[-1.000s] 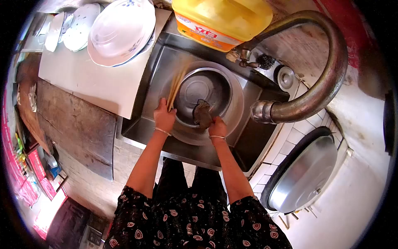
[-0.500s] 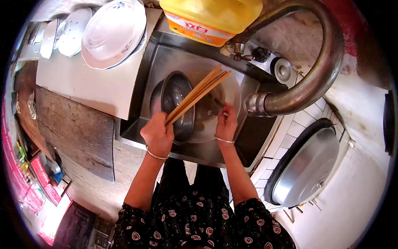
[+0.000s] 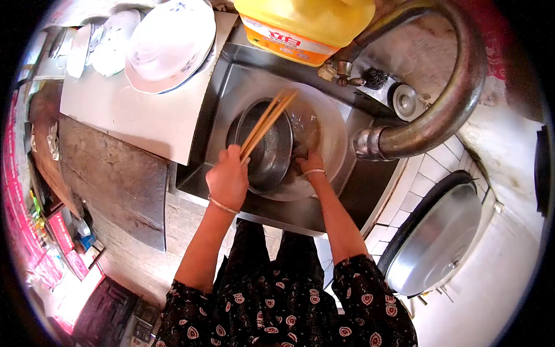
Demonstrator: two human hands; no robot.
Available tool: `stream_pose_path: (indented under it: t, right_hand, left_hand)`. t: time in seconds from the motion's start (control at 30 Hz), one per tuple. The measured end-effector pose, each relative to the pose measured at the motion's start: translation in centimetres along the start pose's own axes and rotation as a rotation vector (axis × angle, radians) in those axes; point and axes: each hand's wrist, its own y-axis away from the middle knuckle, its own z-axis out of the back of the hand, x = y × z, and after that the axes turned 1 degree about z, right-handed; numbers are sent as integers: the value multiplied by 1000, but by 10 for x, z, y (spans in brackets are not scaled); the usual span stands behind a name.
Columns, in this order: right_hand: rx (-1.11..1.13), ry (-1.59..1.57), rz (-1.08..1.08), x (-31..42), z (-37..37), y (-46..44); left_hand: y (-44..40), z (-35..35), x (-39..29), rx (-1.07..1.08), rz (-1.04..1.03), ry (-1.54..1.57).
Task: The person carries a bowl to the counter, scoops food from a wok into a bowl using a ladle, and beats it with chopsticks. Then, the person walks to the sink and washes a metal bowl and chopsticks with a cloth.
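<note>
My left hand (image 3: pixel 228 178) is closed around a bundle of wooden chopsticks (image 3: pixel 267 124), which slant up and to the right over a dark metal bowl (image 3: pixel 269 159). The bowl sits inside a wide, pale translucent basin (image 3: pixel 334 136) in the steel sink. Water lies in the basin, brownish beside the bowl. My right hand (image 3: pixel 313 163) reaches into it by the bowl's right rim, fingers curled on something small and dark that I cannot make out. The fingertips are partly hidden.
A thick curved metal faucet pipe (image 3: pixel 442 130) arches over the sink's right side. Behind stands a yellow jug (image 3: pixel 306 26). Stacked plates (image 3: pixel 170 46) rest on the left counter (image 3: pixel 133 121). A large metal lid (image 3: pixel 436 240) covers a pan at right.
My right hand has gone lower, into the basin beside the bowl. The chopsticks have swung slightly more upright in my left hand. The bowl shows more of its inside.
</note>
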Motion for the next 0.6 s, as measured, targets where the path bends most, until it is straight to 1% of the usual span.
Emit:
stream_pose_path:
  t: [0.07, 0.1, 0.13, 0.23, 0.27, 0.33, 0.37, 0.4, 0.43, 0.47, 0.5, 0.57, 0.6]
  right_hand:
    - [70, -384, -132, 11, 29, 18]
    - [117, -664, -266, 17, 38, 27]
    - [163, -944, -400, 24, 48, 36]
    - [266, -1405, -524, 56, 77, 70]
    - [252, -1433, -462, 72, 83, 82]
    - [212, -1482, -337, 105, 84, 101]
    - [160, -1504, -327, 113, 78, 103]
    - [109, -1525, -319, 119, 73, 104]
    - [59, -1547, -306, 122, 71, 103]
    - [57, -1524, -392, 123, 76, 99]
    - [27, -1566, -414, 124, 74, 96]
    - [-39, -1646, -456, 125, 73, 85]
    - [-13, -1584, -516, 119, 72, 72]
  left_hand:
    - [11, 13, -8, -56, 21, 10]
    - [20, 18, -11, -80, 32, 13]
    - [27, 19, -11, -116, -13, 58]
    - [45, 2, -12, 78, 7, 410]
    - [50, -20, -6, 139, 15, 623]
    - [44, -8, -27, 518, 434, 1012]
    - [44, -5, -36, 712, 657, 1192]
    - [49, -12, -39, 714, 635, 1252]
    - [54, -15, -41, 753, 686, 1304]
    - [57, -16, -43, 788, 741, 1354]
    - [62, -16, -43, 827, 805, 1399]
    - [67, -19, -40, 805, 751, 1349]
    - [68, -13, -41, 808, 734, 1301]
